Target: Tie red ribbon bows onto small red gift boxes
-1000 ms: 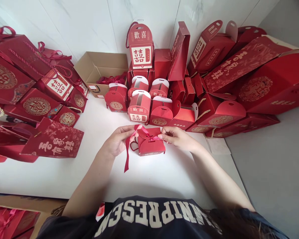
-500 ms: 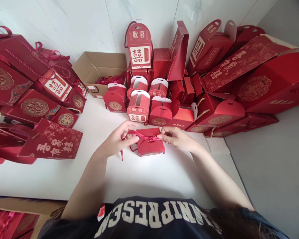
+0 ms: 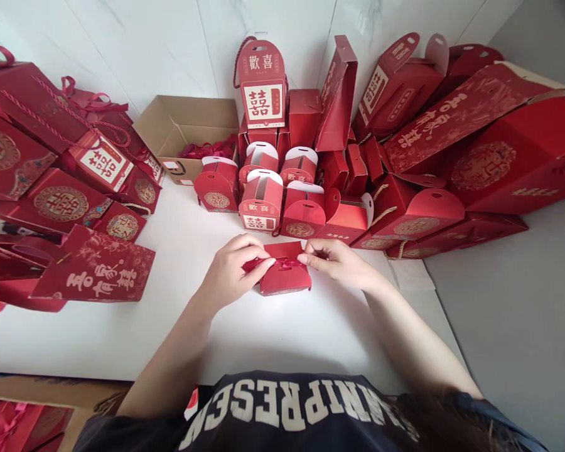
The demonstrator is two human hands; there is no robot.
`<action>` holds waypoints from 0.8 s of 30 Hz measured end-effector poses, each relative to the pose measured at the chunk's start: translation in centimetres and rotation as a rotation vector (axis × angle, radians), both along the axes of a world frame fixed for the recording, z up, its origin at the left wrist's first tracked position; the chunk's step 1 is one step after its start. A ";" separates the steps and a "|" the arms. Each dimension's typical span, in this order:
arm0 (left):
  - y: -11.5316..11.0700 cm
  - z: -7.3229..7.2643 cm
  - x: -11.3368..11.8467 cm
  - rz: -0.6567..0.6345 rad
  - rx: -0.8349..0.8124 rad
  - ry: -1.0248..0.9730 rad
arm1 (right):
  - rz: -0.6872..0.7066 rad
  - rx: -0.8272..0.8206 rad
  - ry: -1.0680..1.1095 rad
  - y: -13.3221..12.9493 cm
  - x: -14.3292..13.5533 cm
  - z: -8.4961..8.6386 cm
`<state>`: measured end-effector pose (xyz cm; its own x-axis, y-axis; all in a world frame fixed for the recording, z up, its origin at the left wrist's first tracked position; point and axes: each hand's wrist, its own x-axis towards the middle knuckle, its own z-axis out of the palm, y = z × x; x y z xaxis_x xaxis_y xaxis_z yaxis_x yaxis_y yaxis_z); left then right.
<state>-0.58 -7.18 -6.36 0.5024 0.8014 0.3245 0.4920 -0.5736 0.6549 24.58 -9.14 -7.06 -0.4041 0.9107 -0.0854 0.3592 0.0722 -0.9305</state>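
Note:
A small red gift box (image 3: pixel 287 280) stands on the white table in front of me. A dark pink ribbon (image 3: pixel 285 263) is tied across its top, with a knot near the middle. My left hand (image 3: pixel 238 270) is closed at the box's left side, thumb and fingers pinching the ribbon close to the knot. My right hand (image 3: pixel 332 262) pinches the ribbon between thumb and forefinger at the right side of the knot. Part of the ribbon's left end is hidden behind my left hand.
Small red boxes with handle flaps (image 3: pixel 261 201) stand just beyond my hands. An open cardboard box (image 3: pixel 193 122) holds dark pink ribbon. Larger red gift boxes are stacked at left (image 3: pixel 63 198) and right (image 3: pixel 484 166). A carton (image 3: pixel 66 392) with red boxes sits below the table's front edge.
My left hand has moved right, in toward the knot, and its fingers have closed on the ribbon. The hanging left ribbon end is no longer visible. My right hand has barely moved.

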 end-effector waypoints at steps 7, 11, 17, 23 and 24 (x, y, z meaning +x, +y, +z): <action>-0.7 0.5 1.2 0.067 -0.223 0.023 | -0.015 0.037 -0.063 -0.4 -0.6 0.4; -0.6 0.2 1.1 0.104 -0.336 0.004 | -0.038 0.069 -0.085 -0.5 -0.8 0.5; -0.5 0.2 0.9 0.107 -0.473 -0.027 | -0.047 0.105 -0.123 -0.7 -0.9 0.6; -0.4 0.5 0.8 0.120 -0.517 -0.036 | -0.050 0.108 -0.102 -0.5 -0.9 0.3; -0.4 0.6 0.8 0.121 -0.535 -0.036 | -0.049 0.109 -0.091 -0.4 -0.8 0.3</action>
<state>0.20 -7.60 -5.72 0.3926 0.9107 -0.1288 0.5058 -0.0968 0.8572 23.75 -9.56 -6.81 -0.3544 0.9349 -0.0188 0.4469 0.1517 -0.8816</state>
